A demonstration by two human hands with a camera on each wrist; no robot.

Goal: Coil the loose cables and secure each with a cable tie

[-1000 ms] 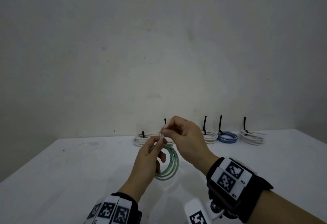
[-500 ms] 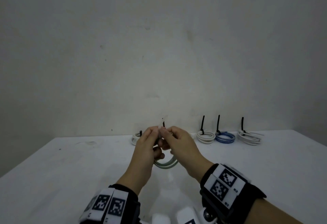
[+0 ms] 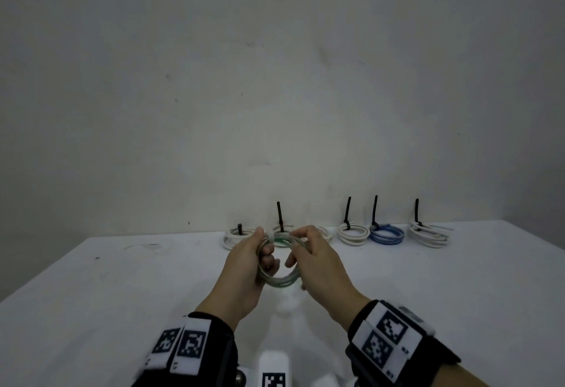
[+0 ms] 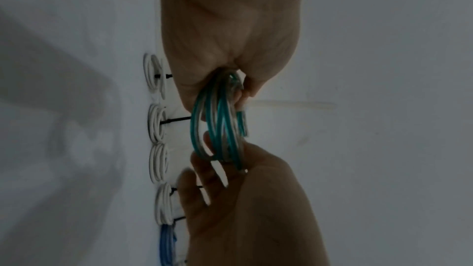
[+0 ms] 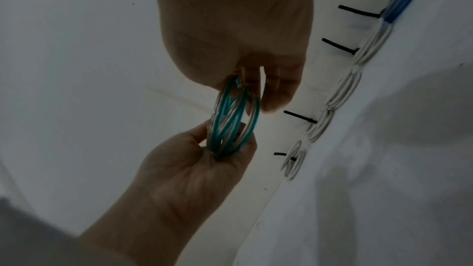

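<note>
Above the worktop (image 3: 122, 295), green cable coil (image 3: 279, 282) gripped at opposite sides by left hand (image 3: 244, 267) and right hand (image 3: 318, 264); loops best kept bunched while drawing the pale tie (image 4: 291, 104) snug.

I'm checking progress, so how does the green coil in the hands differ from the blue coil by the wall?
The green coil is held above the table by both hands; the blue coil lies flat on the table. The blue coil carries an upright black cable tie; the green coil has a pale tie. Both are small multi-loop coils.
</note>
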